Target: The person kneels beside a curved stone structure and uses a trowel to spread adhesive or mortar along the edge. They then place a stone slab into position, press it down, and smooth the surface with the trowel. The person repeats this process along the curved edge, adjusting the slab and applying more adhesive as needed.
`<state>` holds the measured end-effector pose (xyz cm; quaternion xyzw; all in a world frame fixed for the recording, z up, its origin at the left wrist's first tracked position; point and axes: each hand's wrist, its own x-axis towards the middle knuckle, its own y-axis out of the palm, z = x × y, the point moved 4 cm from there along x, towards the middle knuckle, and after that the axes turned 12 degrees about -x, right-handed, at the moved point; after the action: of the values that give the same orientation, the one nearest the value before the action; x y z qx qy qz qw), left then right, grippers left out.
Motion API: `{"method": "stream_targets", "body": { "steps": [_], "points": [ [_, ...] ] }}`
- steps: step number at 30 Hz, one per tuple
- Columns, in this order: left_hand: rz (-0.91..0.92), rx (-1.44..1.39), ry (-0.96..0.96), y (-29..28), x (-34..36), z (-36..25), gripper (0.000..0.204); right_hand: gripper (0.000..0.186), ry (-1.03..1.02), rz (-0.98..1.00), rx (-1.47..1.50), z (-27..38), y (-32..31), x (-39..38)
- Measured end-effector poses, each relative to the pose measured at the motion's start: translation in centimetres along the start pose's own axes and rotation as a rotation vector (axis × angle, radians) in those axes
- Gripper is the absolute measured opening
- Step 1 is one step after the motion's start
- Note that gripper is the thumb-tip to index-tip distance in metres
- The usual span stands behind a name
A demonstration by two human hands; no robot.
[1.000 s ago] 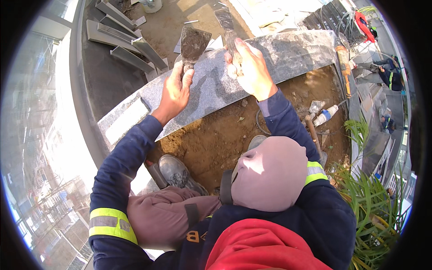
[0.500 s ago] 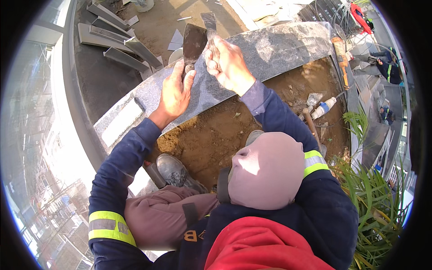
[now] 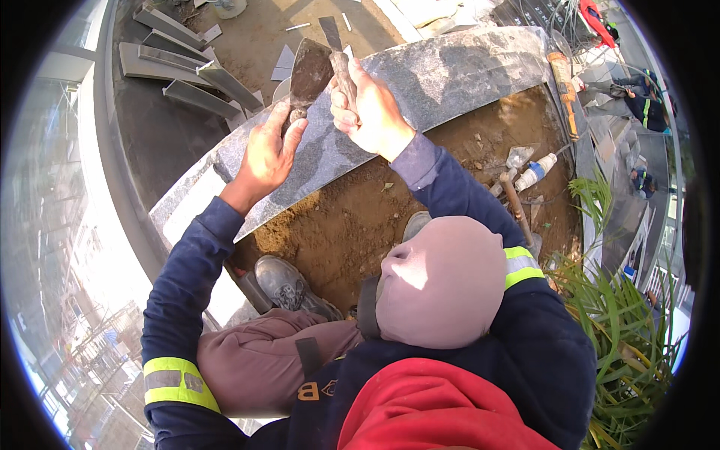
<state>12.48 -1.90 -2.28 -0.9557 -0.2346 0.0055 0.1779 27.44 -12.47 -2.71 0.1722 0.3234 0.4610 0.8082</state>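
Observation:
Over a curved grey stone slab (image 3: 450, 90), both of my hands are raised with hand tools. My left hand (image 3: 262, 156) is closed round the handle end of a trowel (image 3: 310, 73), whose broad, dirty blade points up and away. In my right hand (image 3: 373, 112) is a narrow putty knife (image 3: 330, 31), gripped by its mortar-crusted handle, its blade tilting to the left. The knife lies close to the trowel's right edge; whether they touch I cannot tell. Most of the trowel's handle is hidden by my left hand.
Brown soil (image 3: 330, 229) lies between the slab and my knees. At right are an orange power tool (image 3: 562, 79), a white-and-blue bottle (image 3: 537, 172), a wooden tool handle (image 3: 516, 201) and leafy plants (image 3: 619, 330). Stone pieces (image 3: 169, 58) lean far left. Other people (image 3: 646, 109) work far right.
My left hand has shifted left and the trowel leans more to the right. The putty knife has tilted further left, toward the trowel. The whole view has slid slightly.

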Motion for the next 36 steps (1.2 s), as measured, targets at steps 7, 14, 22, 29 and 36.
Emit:
{"method": "stream_targets", "body": {
  "steps": [7,14,22,29,36],
  "points": [
    [-0.091,0.147,0.104,-2.7,0.5,0.6,0.038,0.046,0.01,0.45,-0.354,-2.6,3.8,-4.5],
    [-0.088,0.289,0.16,-1.3,-0.2,-1.6,0.05,0.026,-0.719,-0.328,-1.067,3.8,-1.0,1.4],
    [-0.009,0.203,0.085,-0.4,0.5,-1.9,0.067,0.057,-0.626,-0.215,-1.096,0.0,1.0,0.5],
    [-0.008,0.148,-0.023,-1.6,1.0,-1.6,0.059,0.055,-0.684,-0.25,-1.156,-0.6,1.4,-0.5],
    [-0.052,0.206,-0.007,-3.5,2.4,-1.2,0.056,0.056,-0.694,-0.155,-1.128,-3.7,2.3,-2.0]
  ]
}}
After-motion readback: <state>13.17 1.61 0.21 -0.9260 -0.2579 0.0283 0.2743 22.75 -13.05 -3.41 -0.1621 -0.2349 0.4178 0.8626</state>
